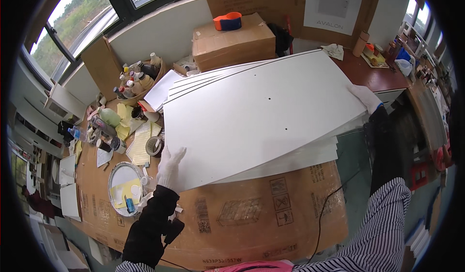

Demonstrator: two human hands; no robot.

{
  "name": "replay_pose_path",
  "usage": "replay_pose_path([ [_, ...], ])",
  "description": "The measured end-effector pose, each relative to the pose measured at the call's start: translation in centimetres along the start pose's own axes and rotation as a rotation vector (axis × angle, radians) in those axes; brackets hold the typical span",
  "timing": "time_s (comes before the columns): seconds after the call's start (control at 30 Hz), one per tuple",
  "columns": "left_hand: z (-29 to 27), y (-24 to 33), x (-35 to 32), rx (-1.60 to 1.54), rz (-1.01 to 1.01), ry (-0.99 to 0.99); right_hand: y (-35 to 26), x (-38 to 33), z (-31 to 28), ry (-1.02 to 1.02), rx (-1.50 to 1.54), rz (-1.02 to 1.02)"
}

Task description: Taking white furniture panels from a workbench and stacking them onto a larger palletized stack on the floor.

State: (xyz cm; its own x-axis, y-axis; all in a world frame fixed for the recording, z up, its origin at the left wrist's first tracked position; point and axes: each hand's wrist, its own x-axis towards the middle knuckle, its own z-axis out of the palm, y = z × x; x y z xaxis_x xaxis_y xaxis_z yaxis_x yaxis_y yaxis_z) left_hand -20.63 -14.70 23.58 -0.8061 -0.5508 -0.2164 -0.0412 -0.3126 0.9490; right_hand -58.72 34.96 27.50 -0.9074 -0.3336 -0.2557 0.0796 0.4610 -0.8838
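Observation:
A large white panel (242, 112) with a few small dark holes lies at an angle on top of several similar white panels (300, 161). My left hand (169, 169), in a white glove, is at the panel's near left corner and grips its edge. At the opposite end, my right hand (366, 98), also gloved, holds the right edge, its fingers partly hidden by the board. The top panel sits turned relative to the boards beneath, which stick out along the near side.
Printed cardboard (242, 214) covers the worktable. On the left are a round lid (115, 175) with a blue item, a tape roll (154, 146) and a basket of bottles (145, 80). Behind stands a cardboard box (232, 41) bearing an orange-and-blue object (227, 22). A black cable (322, 218) hangs near me.

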Motion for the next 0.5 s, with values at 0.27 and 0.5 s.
replay_pose_path([
  [0.27, -0.4, 3.8, -6.6, 0.369, -0.361, -0.077, 1.5, -6.7, -2.5, -0.197, 0.141, 0.105],
  [0.5, -0.7, 3.2, -3.2, 0.122, -0.633, -0.039, 0.1, -1.5, -1.1, -0.221, 0.294, 0.375],
])
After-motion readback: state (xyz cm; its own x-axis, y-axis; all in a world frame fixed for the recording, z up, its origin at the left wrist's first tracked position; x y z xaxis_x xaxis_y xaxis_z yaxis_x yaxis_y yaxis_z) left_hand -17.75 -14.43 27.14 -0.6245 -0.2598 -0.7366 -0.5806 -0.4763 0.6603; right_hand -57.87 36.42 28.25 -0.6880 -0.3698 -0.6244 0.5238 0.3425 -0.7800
